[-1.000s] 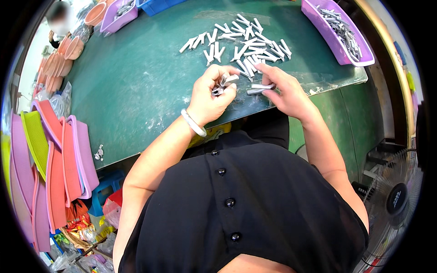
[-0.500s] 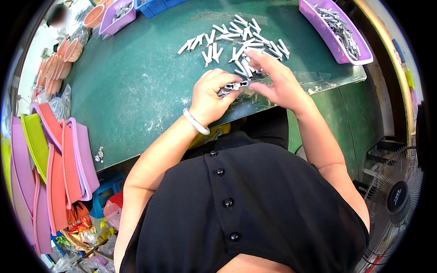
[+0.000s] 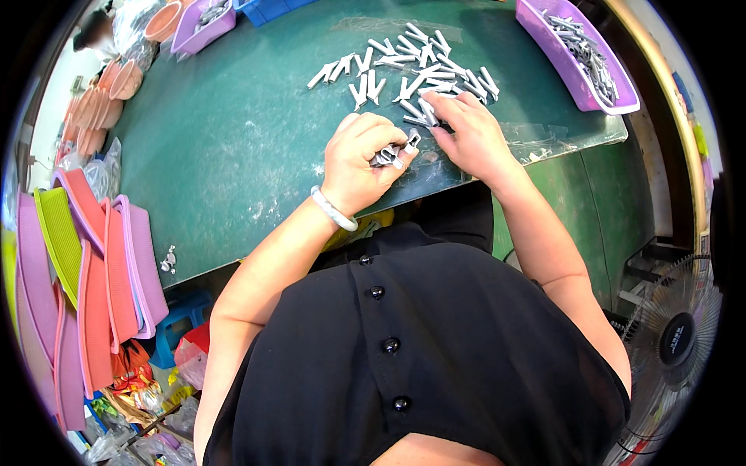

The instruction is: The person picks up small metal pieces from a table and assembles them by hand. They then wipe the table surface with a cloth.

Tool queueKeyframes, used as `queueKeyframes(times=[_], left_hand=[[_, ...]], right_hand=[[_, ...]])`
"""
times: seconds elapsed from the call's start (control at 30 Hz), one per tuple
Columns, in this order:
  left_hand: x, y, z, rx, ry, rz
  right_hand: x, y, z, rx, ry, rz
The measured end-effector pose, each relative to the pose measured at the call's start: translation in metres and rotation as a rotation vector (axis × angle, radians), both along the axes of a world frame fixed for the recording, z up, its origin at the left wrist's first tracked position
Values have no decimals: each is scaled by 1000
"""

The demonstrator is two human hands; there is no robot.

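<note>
Grey, slim shapes were the story here, and we had them in two places: a bunch of grey pieces (image 3: 388,158) packed in the left hand (image 3: 353,163), and a loose scatter (image 3: 439,75) spread over the green tabletop (image 3: 233,132) just beyond both hands. We saw the left fingers curled round and clamped on that bunch, one hollow end poking out to the right past the thumb. Over at the right hand (image 3: 474,140), we had thumb and forefinger parted at the scatter's near rim, a single piece (image 3: 430,113) between them; whether they gripped it, we could not tell. Now for the room: we had a broad green stretch running left from the left hand, while the near edge (image 3: 272,241) passed close below both wrists, a white bracelet (image 3: 334,210) on the left one. To the right, we found clear tape (image 3: 536,136) stuck along the border, and beyond it a purple basket (image 3: 561,64) of similar parts, well apart from the right hand and hard by the table's corner. Up at the far side, we spotted a blue bin (image 3: 272,9) beside a lilac basket (image 3: 203,40).
</note>
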State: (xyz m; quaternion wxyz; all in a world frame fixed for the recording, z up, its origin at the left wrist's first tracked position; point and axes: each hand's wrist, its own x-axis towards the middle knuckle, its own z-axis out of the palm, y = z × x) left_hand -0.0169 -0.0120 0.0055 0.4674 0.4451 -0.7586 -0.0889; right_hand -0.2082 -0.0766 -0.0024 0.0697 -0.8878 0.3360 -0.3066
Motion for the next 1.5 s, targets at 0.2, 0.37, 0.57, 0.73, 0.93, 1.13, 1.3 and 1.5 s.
queueKeyframes(times=[0.2, 0.37, 0.57, 0.73, 0.93, 1.13, 1.3, 1.5], left_hand=[[0, 2, 4, 4, -44, 3], [-2, -2, -9, 223, 190, 32], [-3, -4, -9, 704, 722, -11], [-8, -1, -3, 931, 1178, -118], [-20, 1, 4, 629, 1150, -128], [-7, -1, 6, 171, 476, -35], [-5, -4, 0, 73, 430, -82], [-3, -1, 7, 146, 433, -65]], right_hand=[[0, 4, -1, 27, -89, -67], [3, 5, 6, 19, -218, -61], [3, 6, 5, 282, -495, -10], [4, 4, 3, 1005, -1067, 171], [21, 18, -5, 1152, -1193, 357], [20, 19, -5, 980, -1027, 383], [23, 21, -2, 881, -955, 361], [23, 24, 3, 876, -888, 330]])
